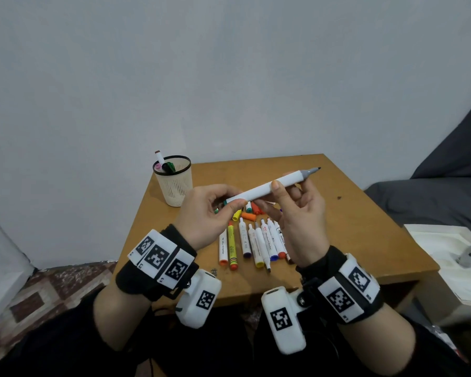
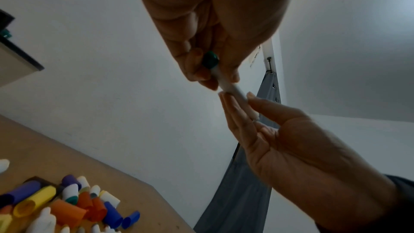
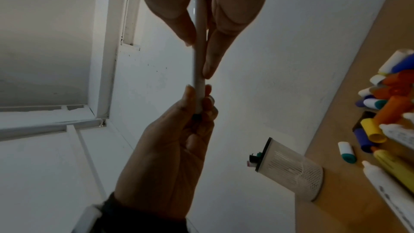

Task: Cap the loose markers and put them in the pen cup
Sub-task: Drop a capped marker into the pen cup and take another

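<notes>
Above the table, both hands hold one white marker (image 1: pixel 261 191) almost level. Its bare grey tip (image 1: pixel 314 170) points right and carries no cap. My left hand (image 1: pixel 229 201) pinches the left end, where a green end plug (image 2: pixel 210 60) shows between the fingers. My right hand (image 1: pixel 279 187) pinches the barrel (image 3: pixel 199 50) near its middle with thumb and fingers. The cream mesh pen cup (image 1: pixel 174 183) stands at the table's far left corner with a few markers in it. Several uncapped markers (image 1: pixel 253 246) lie in a row below the hands, with loose coloured caps (image 1: pixel 249 212) heaped beyond them.
The wooden table (image 1: pixel 351 227) stands against a pale wall. A white box (image 1: pixel 433 257) holding a grey controller sits to the right, and behind it is dark grey bedding (image 1: pixel 419 202). Patterned floor shows at lower left.
</notes>
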`<action>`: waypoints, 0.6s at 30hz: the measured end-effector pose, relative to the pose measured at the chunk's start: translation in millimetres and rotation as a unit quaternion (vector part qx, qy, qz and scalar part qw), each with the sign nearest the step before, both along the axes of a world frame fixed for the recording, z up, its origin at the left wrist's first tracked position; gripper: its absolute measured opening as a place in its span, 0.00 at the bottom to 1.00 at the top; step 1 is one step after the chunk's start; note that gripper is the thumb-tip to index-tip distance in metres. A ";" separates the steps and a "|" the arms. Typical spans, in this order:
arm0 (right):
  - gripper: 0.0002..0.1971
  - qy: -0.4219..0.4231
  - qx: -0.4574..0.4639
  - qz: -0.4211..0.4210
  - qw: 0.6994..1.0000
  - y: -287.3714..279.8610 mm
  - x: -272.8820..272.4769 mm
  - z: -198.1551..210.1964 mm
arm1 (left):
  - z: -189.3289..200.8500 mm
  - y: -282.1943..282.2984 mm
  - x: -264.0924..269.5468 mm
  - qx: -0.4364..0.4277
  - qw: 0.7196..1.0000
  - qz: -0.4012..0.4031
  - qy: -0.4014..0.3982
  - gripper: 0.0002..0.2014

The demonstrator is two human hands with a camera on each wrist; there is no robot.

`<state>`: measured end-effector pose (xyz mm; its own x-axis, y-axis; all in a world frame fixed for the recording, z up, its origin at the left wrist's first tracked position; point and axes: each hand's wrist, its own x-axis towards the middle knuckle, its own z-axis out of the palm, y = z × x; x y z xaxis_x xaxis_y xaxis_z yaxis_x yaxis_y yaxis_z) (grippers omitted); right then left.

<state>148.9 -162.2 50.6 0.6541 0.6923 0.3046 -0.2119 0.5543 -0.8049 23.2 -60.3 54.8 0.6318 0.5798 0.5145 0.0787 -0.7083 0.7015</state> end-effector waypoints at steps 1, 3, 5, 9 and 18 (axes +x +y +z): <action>0.05 -0.002 -0.004 0.001 1.000 1.3 2.6 1.7 | 4.2 2.4 1.1 0.006 1.000 -0.005 0.019 0.06; 0.07 -0.013 -0.011 -0.005 1.000 5.1 10.0 6.9 | 16.1 9.4 5.4 0.010 0.998 -0.021 0.064 0.05; 0.09 -0.034 -0.019 -0.024 0.999 9.5 18.5 13.1 | 27.6 20.3 12.0 -0.006 0.995 -0.040 0.097 0.06; 0.08 -0.097 -0.019 -0.081 0.992 18.6 34.6 23.3 | 36.4 50.5 29.9 0.021 0.985 -0.051 0.162 0.14; 0.17 -0.438 -0.198 -0.129 0.867 34.5 66.1 19.8 | -2.7 125.8 64.9 0.286 0.799 0.037 0.528 0.14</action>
